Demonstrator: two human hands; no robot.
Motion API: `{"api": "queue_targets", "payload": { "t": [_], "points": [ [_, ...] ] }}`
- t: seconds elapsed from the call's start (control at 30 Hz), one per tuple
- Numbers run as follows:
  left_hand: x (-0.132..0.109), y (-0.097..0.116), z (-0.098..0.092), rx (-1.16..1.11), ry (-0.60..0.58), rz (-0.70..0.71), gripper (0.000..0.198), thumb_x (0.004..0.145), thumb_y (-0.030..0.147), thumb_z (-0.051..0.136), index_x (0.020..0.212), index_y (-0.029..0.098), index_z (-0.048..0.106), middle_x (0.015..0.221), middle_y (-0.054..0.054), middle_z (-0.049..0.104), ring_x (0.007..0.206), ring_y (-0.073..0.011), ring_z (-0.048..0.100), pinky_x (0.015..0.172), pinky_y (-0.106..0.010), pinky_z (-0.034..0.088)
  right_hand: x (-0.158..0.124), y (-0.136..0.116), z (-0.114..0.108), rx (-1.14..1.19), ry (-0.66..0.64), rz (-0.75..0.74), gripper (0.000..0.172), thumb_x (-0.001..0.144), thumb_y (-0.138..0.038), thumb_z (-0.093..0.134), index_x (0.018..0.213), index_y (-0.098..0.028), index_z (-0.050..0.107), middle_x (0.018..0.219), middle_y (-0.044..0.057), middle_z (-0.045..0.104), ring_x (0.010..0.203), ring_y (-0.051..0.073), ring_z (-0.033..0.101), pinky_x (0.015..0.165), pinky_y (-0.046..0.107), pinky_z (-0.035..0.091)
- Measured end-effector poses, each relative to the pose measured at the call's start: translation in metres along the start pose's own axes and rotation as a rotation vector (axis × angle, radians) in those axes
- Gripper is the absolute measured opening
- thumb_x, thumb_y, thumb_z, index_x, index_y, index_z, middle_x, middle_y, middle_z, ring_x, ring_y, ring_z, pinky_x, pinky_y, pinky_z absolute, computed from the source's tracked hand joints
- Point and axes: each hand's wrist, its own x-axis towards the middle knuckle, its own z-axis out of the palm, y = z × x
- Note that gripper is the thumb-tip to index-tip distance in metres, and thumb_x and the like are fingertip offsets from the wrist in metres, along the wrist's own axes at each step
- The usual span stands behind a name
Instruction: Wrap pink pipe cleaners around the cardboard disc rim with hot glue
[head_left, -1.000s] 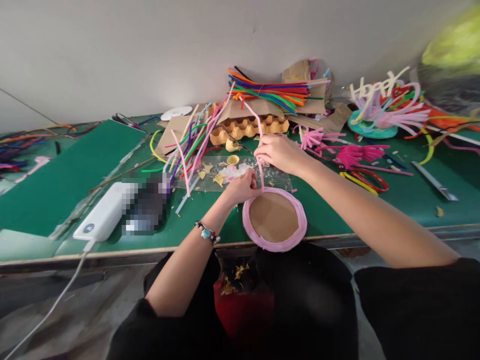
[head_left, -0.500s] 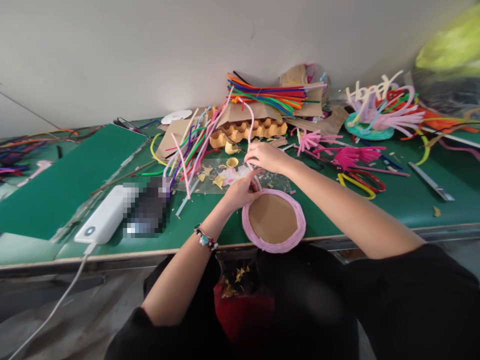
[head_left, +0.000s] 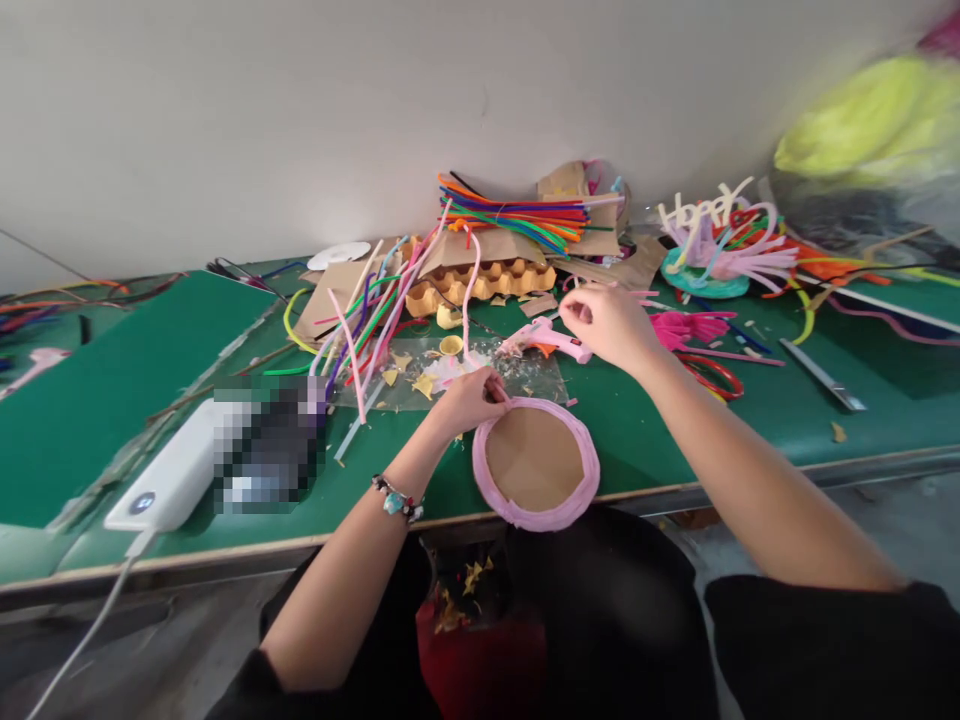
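A round cardboard disc [head_left: 534,458] with a rim wrapped in pink pipe cleaner [head_left: 592,470] lies at the table's near edge. My left hand [head_left: 466,400] is closed in a pinch at the rim's far left side. It holds the loose end of a pink pipe cleaner [head_left: 466,290], which rises up and away from it. My right hand [head_left: 611,322] is further back and to the right, its fingers curled over the rear of a pink glue gun [head_left: 541,340] that lies on the green table top [head_left: 750,420].
A clear plastic sheet with yellow scraps [head_left: 427,380] lies behind the disc. Loose coloured pipe cleaners [head_left: 367,310], an egg carton [head_left: 487,280] and a tied bundle [head_left: 517,210] are at the back. Red-and-yellow scissors [head_left: 709,375] and a metal blade [head_left: 821,375] lie right; a white power bank [head_left: 161,480] lies left.
My right hand has let go of the pink pipe cleaner and moved right to the glue gun. My left hand has stayed pinched at the rim. The view has shifted slightly.
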Motion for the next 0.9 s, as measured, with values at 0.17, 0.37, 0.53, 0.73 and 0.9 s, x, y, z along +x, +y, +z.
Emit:
{"api": "queue_targets", "payload": {
  "t": [0.17, 0.37, 0.53, 0.73, 0.9],
  "points": [
    [0.000, -0.001, 0.001, 0.038, 0.007, -0.007, 0.017, 0.063, 0.014, 0.058, 0.077, 0.018, 0.051, 0.073, 0.003, 0.064, 0.063, -0.0102, 0.058, 0.059, -0.020, 0.045, -0.022, 0.002, 0.024, -0.113, -0.049, 0.111, 0.041, 0.075, -0.049, 0.049, 0.091, -0.013, 0.060, 0.088, 0.015, 0.063, 0.081, 0.027, 0.058, 0.058, 0.032, 0.040],
    [-0.005, 0.005, -0.002, 0.161, 0.024, -0.056, 0.018, 0.065, 0.023, 0.060, 0.080, 0.018, 0.052, 0.065, 0.002, 0.059, 0.066, -0.0147, 0.058, 0.060, -0.023, 0.042, -0.018, -0.007, 0.046, -0.129, -0.081, 0.071, 0.036, 0.078, -0.043, 0.048, 0.095, -0.014, 0.058, 0.093, 0.013, 0.063, 0.085, 0.025, 0.059, 0.064, 0.030, 0.042],
    [-0.012, 0.012, -0.004, 0.259, 0.046, -0.157, 0.019, 0.070, 0.029, 0.056, 0.085, 0.018, 0.053, 0.066, 0.000, 0.060, 0.071, -0.0200, 0.059, 0.057, -0.026, 0.040, -0.019, -0.002, 0.044, -0.104, -0.045, 0.082, 0.033, 0.078, -0.043, 0.048, 0.096, -0.016, 0.057, 0.093, 0.010, 0.063, 0.080, 0.023, 0.060, 0.058, 0.028, 0.042],
    [-0.013, 0.009, -0.004, 0.286, 0.032, -0.173, 0.019, 0.070, 0.033, 0.057, 0.082, 0.019, 0.053, 0.067, -0.001, 0.061, 0.069, -0.0189, 0.059, 0.051, -0.024, 0.036, -0.020, 0.007, 0.035, -0.061, 0.033, 0.039, 0.039, 0.078, -0.045, 0.047, 0.103, -0.016, 0.054, 0.098, 0.011, 0.061, 0.085, 0.024, 0.058, 0.060, 0.031, 0.043],
    [-0.012, 0.008, -0.002, 0.260, 0.050, -0.159, 0.015, 0.070, 0.030, 0.057, 0.078, 0.019, 0.052, 0.061, 0.002, 0.059, 0.063, -0.0164, 0.057, 0.051, -0.023, 0.036, -0.013, 0.029, 0.026, -0.024, 0.198, 0.011, 0.036, 0.078, -0.043, 0.046, 0.099, -0.015, 0.056, 0.094, 0.013, 0.062, 0.085, 0.026, 0.058, 0.063, 0.035, 0.045]
  ]
}}
